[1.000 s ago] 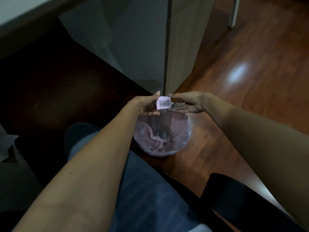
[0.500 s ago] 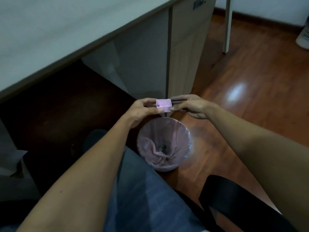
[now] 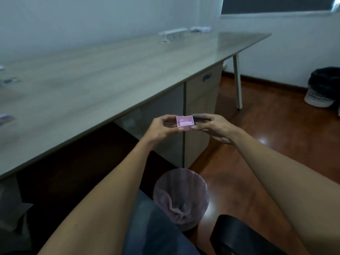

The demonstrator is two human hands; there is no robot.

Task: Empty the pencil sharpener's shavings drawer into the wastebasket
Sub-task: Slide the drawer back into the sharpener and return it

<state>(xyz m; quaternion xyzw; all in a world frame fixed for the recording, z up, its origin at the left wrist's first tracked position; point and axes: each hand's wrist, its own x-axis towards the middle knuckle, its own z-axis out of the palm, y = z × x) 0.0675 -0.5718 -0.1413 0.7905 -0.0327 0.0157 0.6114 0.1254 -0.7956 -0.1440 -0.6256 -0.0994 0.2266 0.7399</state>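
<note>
A small pink shavings drawer [image 3: 185, 122] is held between both hands at desk height, its opening turned up toward me and its inside looking bare. My left hand [image 3: 163, 128] pinches its left end. My right hand [image 3: 211, 127] pinches its right end with thumb and fingers. Well below them, on the floor by my knee, stands the round wastebasket [image 3: 181, 197] lined with a crumpled pinkish bag. The pencil sharpener itself cannot be made out; only blurred small items lie at the desk's left edge.
A long wooden desk [image 3: 110, 76] runs along the wall, with a cabinet [image 3: 199, 115] under it just behind the hands. A black chair arm [image 3: 239, 234] is low right. A second dark-bagged basket [image 3: 322, 87] stands by the far wall on the wooden floor.
Both hands have risen with the drawer, away from the wastebasket, and turned it opening-up. My view has lifted from the basket to the desk top.
</note>
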